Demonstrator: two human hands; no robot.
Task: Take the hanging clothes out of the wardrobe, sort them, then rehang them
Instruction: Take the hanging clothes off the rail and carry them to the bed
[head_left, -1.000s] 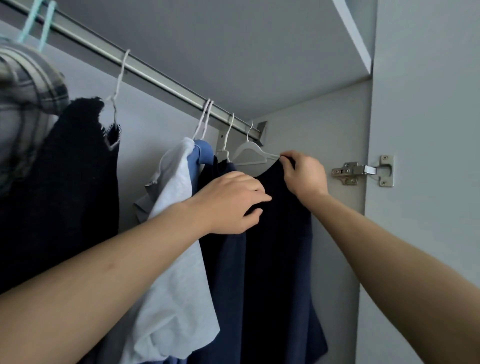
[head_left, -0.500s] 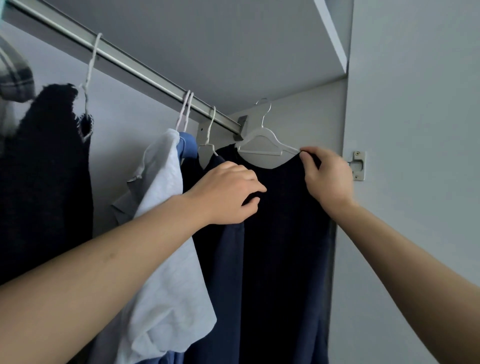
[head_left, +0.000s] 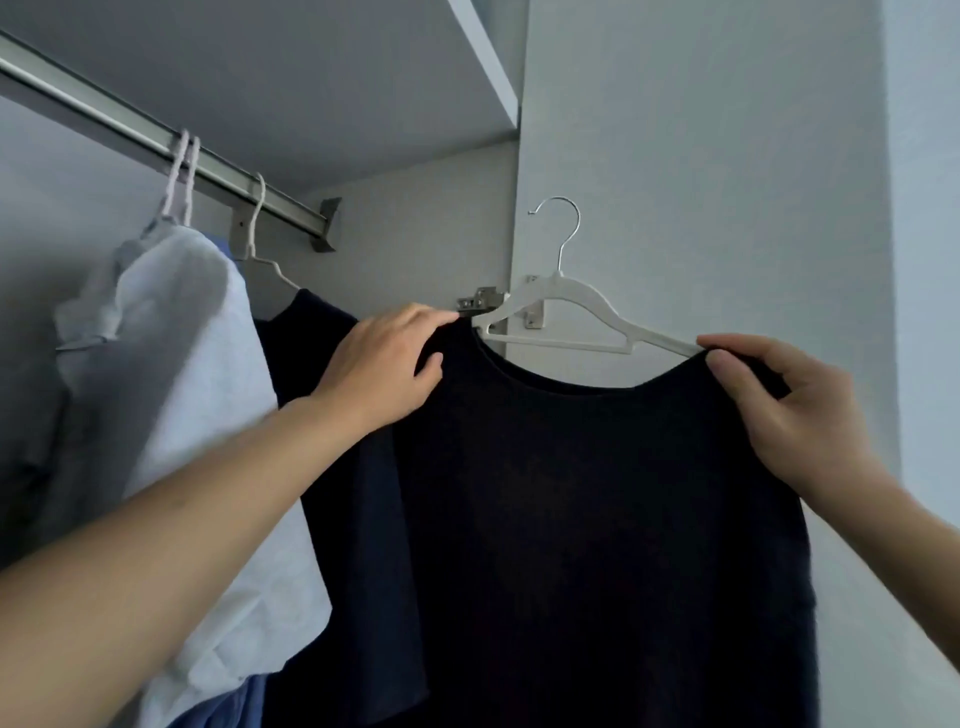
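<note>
A dark navy knit top (head_left: 597, 519) on a white plastic hanger with a metal hook (head_left: 566, 317) is held clear of the silver wardrobe rail (head_left: 156, 140). The left hand (head_left: 387, 358) grips its left shoulder, fingers curled round the fabric; the right hand (head_left: 789, 405) pinches the right shoulder. A white garment (head_left: 208, 389) hangs from the rail.

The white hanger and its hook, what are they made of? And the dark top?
White hanger: likely plastic, smooth, moulded, matte. Its hook: looks like metal, thin, silvery, shiny. Dark top: soft fabric, maybe knit; it drapes, but its weave is too dark to tell.
</note>
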